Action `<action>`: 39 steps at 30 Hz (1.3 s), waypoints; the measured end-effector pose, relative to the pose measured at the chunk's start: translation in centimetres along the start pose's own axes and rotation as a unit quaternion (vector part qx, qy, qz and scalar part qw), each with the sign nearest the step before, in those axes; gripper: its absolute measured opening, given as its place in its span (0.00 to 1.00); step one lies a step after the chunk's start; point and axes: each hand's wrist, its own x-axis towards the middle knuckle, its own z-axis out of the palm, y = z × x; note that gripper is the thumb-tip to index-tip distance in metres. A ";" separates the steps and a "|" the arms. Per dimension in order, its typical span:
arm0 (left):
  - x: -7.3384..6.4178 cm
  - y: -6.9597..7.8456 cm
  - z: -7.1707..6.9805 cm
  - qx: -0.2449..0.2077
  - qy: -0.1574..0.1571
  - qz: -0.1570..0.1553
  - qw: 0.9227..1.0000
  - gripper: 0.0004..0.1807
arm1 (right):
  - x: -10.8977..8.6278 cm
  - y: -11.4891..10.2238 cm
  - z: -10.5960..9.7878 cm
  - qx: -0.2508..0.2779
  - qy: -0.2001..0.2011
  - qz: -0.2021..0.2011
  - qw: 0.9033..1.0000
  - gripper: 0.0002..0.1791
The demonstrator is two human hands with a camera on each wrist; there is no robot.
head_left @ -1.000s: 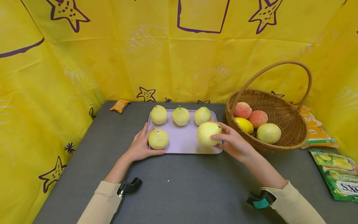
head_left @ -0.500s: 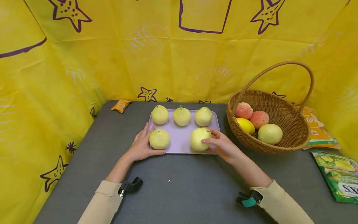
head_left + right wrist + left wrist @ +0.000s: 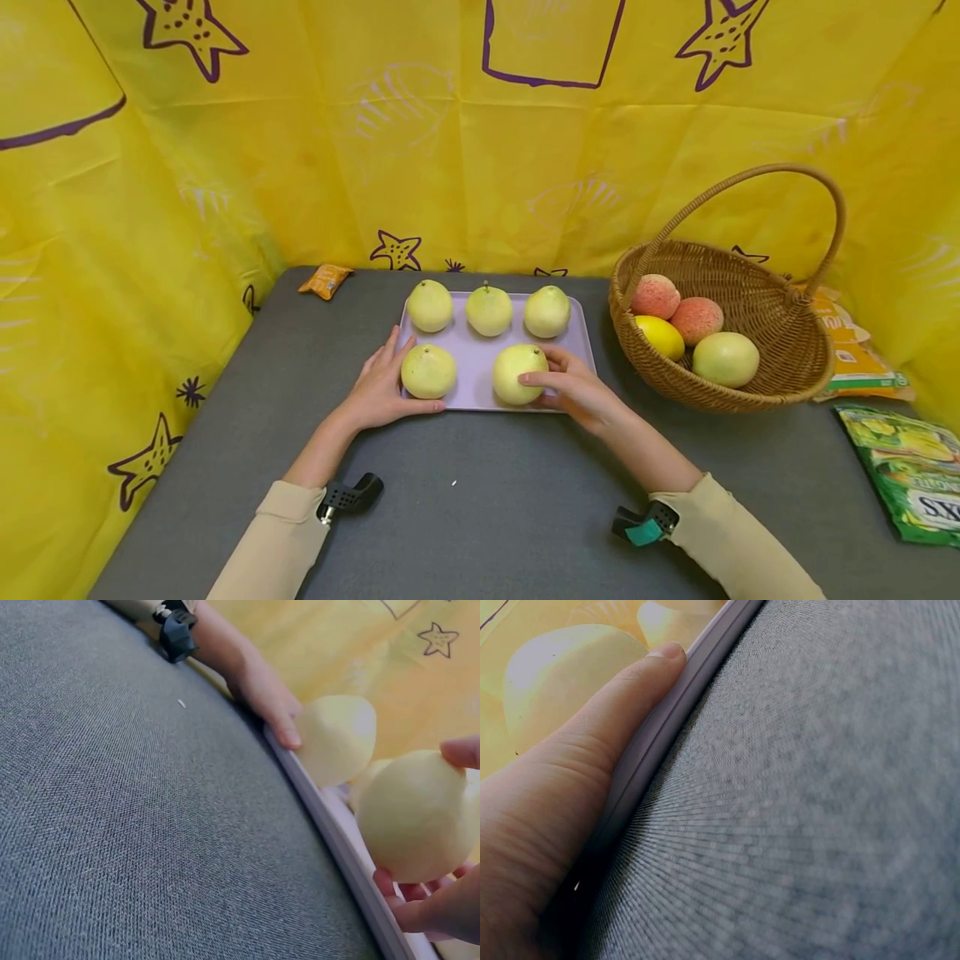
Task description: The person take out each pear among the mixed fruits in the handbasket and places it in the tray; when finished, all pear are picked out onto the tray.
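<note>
In the head view my right hand (image 3: 573, 387) holds a pale yellow-green pear (image 3: 517, 375) over the front right of a lilac tray (image 3: 472, 362). In the right wrist view its thumb sits on top of the pear (image 3: 412, 817) and the fingers curl under it, close over the tray rim. My left hand (image 3: 381, 387) rests at the tray's front left corner, fingers spread along the side, around another pear (image 3: 428, 372). The left wrist view has the left thumb (image 3: 622, 705) straight along the tray rim (image 3: 667, 712). A row of three pears (image 3: 489, 311) stands at the tray's back.
Right of the tray stands a wicker basket (image 3: 783, 346) with a tall handle, holding two peaches (image 3: 697, 320), a yellow fruit (image 3: 660, 337) and a pale green fruit (image 3: 725, 360). Bags, one orange (image 3: 862, 358) and one green (image 3: 911, 475), lie beyond. An orange packet (image 3: 325, 282) lies back left.
My right hand has brought the pear leftward and down, from above the tray's right edge to beside the front left pear. The left hand has stayed at the tray corner.
</note>
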 end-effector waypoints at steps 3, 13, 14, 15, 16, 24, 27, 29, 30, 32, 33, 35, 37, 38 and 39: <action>0.0 0.0 -0.1 0.000 -0.001 0.003 1.000 0.70 | 0.3 0.1 0.3 -0.006 0.001 0.002 1.000 0.35; 0.0 0.0 0.0 0.003 -0.002 0.004 1.000 0.70 | 1.0 0.2 1.3 -0.038 0.015 0.000 0.999 0.36; 0.0 0.0 -0.1 0.003 -0.002 0.004 1.000 0.70 | 1.1 0.2 1.4 -0.048 0.018 0.000 0.999 0.36; 0.0 0.0 -0.1 0.004 -0.002 0.004 1.000 0.70 | 1.1 0.2 1.5 -0.054 0.020 0.001 0.998 0.37; 0.0 0.0 -0.1 0.003 -0.001 0.004 1.000 0.70 | 1.2 0.2 1.6 -0.063 0.023 0.001 0.998 0.37; 0.0 0.1 -0.1 0.001 0.001 0.007 1.000 0.69 | 1.8 0.4 2.0 -0.126 0.032 -0.012 0.991 0.38; 0.0 0.1 -0.1 0.000 0.001 0.008 1.000 0.69 | 1.9 0.5 2.2 -0.137 0.034 -0.017 0.990 0.38; 0.0 0.1 0.0 0.000 0.001 0.007 1.000 0.69 | 1.8 0.5 2.2 -0.153 0.034 -0.029 0.987 0.38; 0.0 0.1 0.0 0.000 0.001 0.006 1.000 0.69 | 1.8 0.6 2.2 -0.161 0.034 -0.034 0.986 0.37; 0.0 0.1 0.0 0.000 0.000 0.006 1.000 0.69 | 1.8 0.6 2.3 -0.188 0.034 -0.049 0.980 0.37; 0.0 0.1 0.0 0.001 -0.001 0.006 1.000 0.69 | 1.7 0.7 2.3 -0.203 0.032 -0.058 0.977 0.37; 0.0 0.0 0.0 0.002 -0.001 0.007 1.000 0.69 | 1.7 0.8 2.3 -0.228 0.032 -0.075 0.970 0.37; 0.0 0.0 -0.1 0.002 -0.002 0.007 1.000 0.69 | 1.7 1.0 2.3 -0.240 0.029 -0.089 0.966 0.37; 0.0 0.0 -0.1 0.002 -0.002 0.007 1.000 0.69 | 1.7 1.1 2.3 -0.246 0.028 -0.095 0.964 0.37; 0.0 0.0 -0.1 0.002 -0.002 0.007 1.000 0.69 | 1.7 1.1 2.3 -0.249 0.027 -0.100 0.963 0.37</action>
